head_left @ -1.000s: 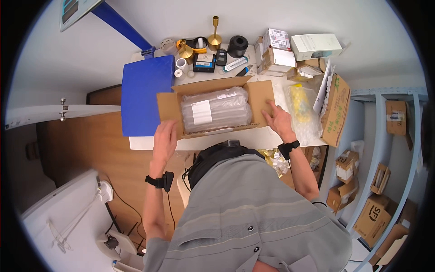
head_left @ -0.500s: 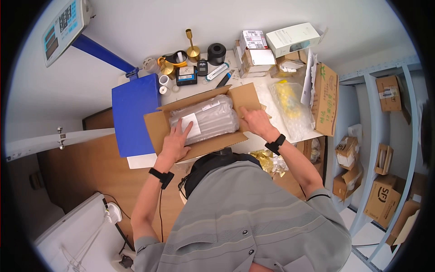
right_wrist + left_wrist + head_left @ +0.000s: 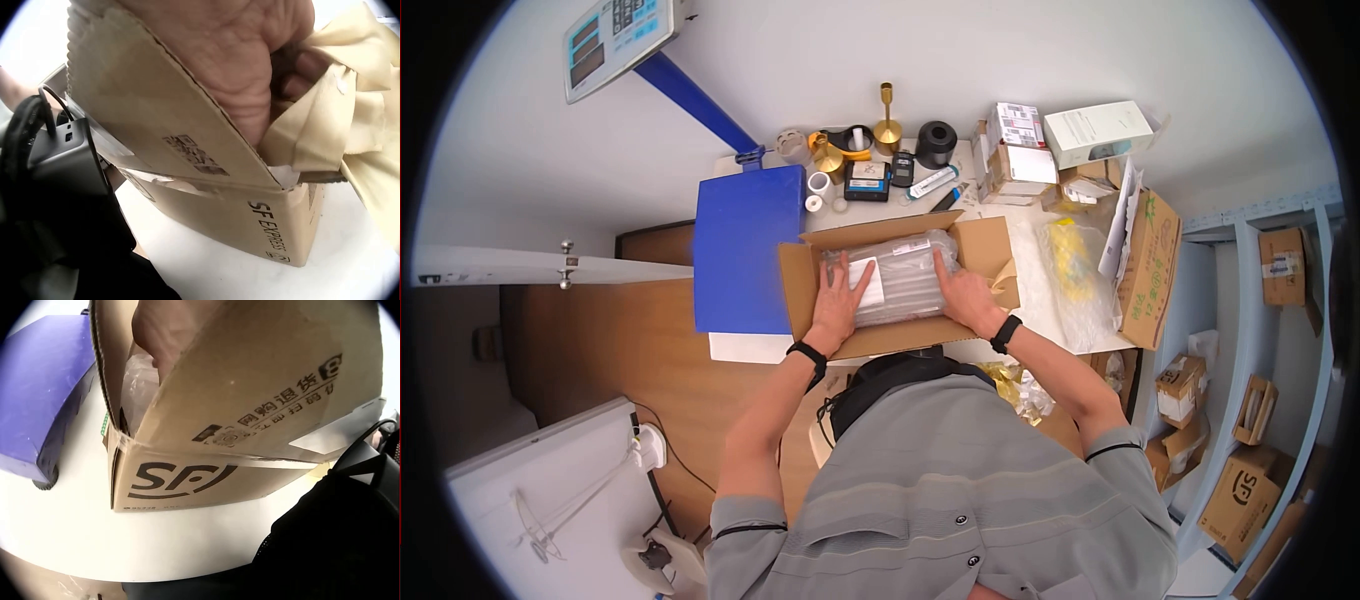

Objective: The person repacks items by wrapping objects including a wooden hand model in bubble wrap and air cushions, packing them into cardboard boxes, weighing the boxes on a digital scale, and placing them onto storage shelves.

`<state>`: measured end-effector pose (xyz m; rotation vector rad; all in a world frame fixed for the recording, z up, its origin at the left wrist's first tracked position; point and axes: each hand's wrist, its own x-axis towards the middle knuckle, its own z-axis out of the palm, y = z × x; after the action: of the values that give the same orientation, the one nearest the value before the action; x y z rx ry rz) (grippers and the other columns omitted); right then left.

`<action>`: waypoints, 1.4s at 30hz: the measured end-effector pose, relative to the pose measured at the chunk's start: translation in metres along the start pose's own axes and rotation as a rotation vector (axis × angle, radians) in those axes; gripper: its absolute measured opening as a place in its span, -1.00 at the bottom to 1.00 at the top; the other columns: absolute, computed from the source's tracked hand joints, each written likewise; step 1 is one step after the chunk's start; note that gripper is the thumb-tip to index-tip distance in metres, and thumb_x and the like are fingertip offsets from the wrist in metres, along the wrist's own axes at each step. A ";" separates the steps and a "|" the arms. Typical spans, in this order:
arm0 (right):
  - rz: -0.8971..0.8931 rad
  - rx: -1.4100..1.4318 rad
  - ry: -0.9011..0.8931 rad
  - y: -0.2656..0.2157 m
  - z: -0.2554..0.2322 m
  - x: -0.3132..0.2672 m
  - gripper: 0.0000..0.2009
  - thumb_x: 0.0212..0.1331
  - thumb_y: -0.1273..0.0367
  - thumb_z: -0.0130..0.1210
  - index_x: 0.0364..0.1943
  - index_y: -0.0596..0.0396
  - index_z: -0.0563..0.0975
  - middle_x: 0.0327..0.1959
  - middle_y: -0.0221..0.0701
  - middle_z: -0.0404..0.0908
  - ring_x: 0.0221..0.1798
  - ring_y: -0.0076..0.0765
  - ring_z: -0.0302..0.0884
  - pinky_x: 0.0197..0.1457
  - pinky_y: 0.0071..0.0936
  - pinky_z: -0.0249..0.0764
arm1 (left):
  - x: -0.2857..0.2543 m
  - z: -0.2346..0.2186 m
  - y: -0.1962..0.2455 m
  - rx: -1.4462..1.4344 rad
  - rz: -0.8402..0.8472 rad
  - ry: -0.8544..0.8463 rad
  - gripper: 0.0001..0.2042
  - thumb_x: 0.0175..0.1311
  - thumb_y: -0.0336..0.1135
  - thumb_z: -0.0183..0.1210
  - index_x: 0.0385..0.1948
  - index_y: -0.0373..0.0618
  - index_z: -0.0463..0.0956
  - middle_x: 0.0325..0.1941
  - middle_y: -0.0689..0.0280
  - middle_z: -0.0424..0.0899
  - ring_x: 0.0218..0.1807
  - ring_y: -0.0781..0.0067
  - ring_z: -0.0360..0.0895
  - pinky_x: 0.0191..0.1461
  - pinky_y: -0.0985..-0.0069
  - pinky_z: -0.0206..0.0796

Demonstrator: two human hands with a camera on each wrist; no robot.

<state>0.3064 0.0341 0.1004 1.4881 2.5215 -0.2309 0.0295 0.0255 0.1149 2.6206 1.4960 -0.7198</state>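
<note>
An open cardboard box (image 3: pixel 795 292) with its flaps up stands at the front of the table. Inside lies a package wrapped in clear inflated air cushioning (image 3: pixel 912 272), with a white label (image 3: pixel 867 286) on top. My left hand (image 3: pixel 837 308) rests on the left part of the cushioning, fingers spread, one beside the label. From the right, my right hand (image 3: pixel 970 300) reaches over the front edge and touches the cushioning with a straight index finger. In the right wrist view, its other fingers look bent, close to loose tan tape (image 3: pixel 319 119) on the right flap.
A blue platform scale (image 3: pixel 750 250) stands left of the box. Behind are brass candlesticks (image 3: pixel 887 135), a black roll (image 3: pixel 937 145) and a cutter (image 3: pixel 949 197). Bubble wrap (image 3: pixel 1085 285) and a carton (image 3: pixel 1150 270) lie right; small boxes (image 3: pixel 1015 170) are stacked at the back.
Both hands have moved from the box's sides onto the wrapped package, the left first, then the right off the right flap. The head view has shifted; the box stays put.
</note>
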 end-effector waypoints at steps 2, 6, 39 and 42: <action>0.004 -0.024 0.002 -0.001 0.009 0.001 0.14 -0.15 0.22 0.45 0.54 0.33 0.02 -0.46 -0.14 0.66 -0.40 -0.08 0.67 -0.35 -0.22 0.59 | 0.000 0.006 0.000 -0.050 -0.011 0.068 0.12 0.05 -0.16 0.40 0.63 0.06 -0.22 0.57 -0.30 0.05 0.49 -0.14 0.16 0.62 -0.11 -0.14; 0.026 -0.030 0.003 -0.001 0.008 0.002 0.12 -0.14 0.22 0.43 0.54 0.33 0.01 -0.46 -0.11 0.64 -0.41 -0.09 0.66 -0.36 -0.23 0.59 | 0.003 0.018 -0.004 -0.164 0.013 0.180 0.07 -0.05 -0.33 0.40 0.60 0.07 -0.07 0.49 -0.27 0.20 0.39 -0.15 0.25 0.59 -0.08 -0.04; -0.023 0.483 -0.002 0.046 -0.054 0.047 -0.51 -0.06 0.32 0.29 0.04 0.23 0.61 -0.31 0.14 0.67 -0.17 0.33 0.64 0.00 0.01 0.58 | -0.046 -0.006 -0.013 -0.908 -0.179 0.459 0.22 -0.15 -0.39 0.59 0.60 0.04 -0.13 0.65 -0.16 -0.21 0.63 -0.33 -0.15 0.62 0.04 0.04; -0.070 0.487 -0.004 0.049 -0.062 0.052 -0.50 -0.08 0.32 0.28 0.02 0.29 0.60 -0.30 0.14 0.66 -0.16 0.32 0.64 0.03 -0.02 0.58 | -0.047 0.000 -0.014 -0.997 -0.269 0.522 0.22 -0.12 -0.47 0.56 0.60 0.03 -0.18 0.65 -0.17 -0.22 0.62 -0.34 -0.14 0.61 0.03 0.05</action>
<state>0.3188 0.1160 0.1455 1.5419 2.6368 -0.9130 -0.0017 -0.0051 0.1369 1.8729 1.6884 0.6450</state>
